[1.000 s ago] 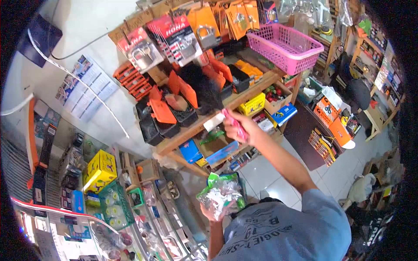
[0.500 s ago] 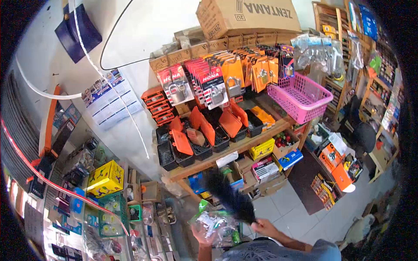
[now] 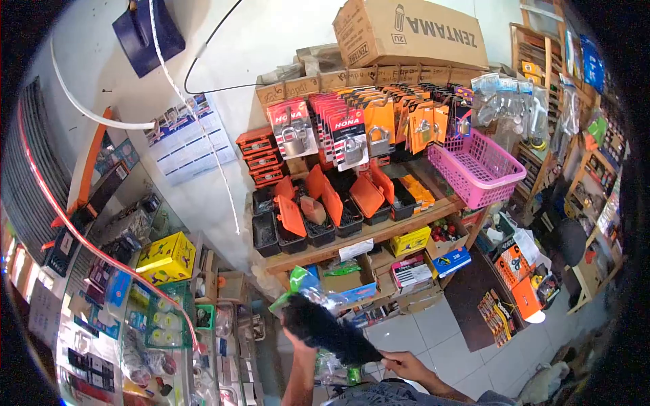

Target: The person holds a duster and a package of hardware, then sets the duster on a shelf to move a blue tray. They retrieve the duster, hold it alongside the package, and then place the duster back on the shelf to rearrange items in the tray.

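Note:
My right hand [image 3: 405,364] grips the handle of a black feather duster [image 3: 323,330], low in the view. The duster's head lies across my left hand [image 3: 298,340] and hides most of it. That hand holds up a clear plastic bag with a green top [image 3: 306,285], just below the front edge of the wooden shelf [image 3: 379,232]. On the shelf stand black boxes with orange lids [image 3: 318,210]. Carded padlocks [image 3: 349,132] hang above them.
A pink basket [image 3: 477,166] overhangs the shelf's right end, and a Zentama carton [image 3: 406,30] sits on top. Boxes fill the lower shelf. A glass counter with a yellow box [image 3: 166,257] stands at left. More goods lie on the tiled floor at right.
The duster came off the shelf and swung down in front of my body. My left hand lifted the bag towards the shelf edge. The view tilted upward.

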Motion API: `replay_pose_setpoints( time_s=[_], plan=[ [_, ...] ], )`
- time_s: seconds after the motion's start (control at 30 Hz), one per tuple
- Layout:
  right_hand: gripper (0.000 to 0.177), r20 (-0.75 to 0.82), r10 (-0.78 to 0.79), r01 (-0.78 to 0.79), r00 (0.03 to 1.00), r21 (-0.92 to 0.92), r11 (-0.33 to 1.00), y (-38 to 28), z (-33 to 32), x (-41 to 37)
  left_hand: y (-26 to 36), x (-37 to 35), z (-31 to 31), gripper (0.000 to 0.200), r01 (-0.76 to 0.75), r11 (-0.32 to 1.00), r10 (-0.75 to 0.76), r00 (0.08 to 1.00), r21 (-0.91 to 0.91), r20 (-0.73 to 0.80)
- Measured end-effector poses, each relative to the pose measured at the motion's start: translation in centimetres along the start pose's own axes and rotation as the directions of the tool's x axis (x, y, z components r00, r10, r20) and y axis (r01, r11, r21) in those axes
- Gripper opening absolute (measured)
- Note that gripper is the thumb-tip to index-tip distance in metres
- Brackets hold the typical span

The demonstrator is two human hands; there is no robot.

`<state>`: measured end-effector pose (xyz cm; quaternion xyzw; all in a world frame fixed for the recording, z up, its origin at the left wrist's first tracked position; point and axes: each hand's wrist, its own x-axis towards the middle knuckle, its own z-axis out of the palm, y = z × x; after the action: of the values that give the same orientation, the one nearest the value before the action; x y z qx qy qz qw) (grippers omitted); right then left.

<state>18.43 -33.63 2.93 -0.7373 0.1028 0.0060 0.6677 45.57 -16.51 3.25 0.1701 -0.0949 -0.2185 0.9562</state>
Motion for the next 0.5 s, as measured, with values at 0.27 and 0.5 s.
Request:
replay_pose_setpoints(
  time_s=[0.27,0.5],
  plan=[
    [0.024,0.041,-0.042,0.045,0.998,-0.072,0.996,-3.1,-1.3,0.3,2.8,0.0,6.7,0.055,-0.059,0.996,0.047,0.983,-0.065,-0.177],
    [0.026,-0.011,-0.062,0.061,0.998,-0.032,0.998,-3.6,-2.3,0.0,4.8,0.1,9.4,0.066,-0.146,0.982,0.096,0.933,-0.119,-0.347]
  ],
)
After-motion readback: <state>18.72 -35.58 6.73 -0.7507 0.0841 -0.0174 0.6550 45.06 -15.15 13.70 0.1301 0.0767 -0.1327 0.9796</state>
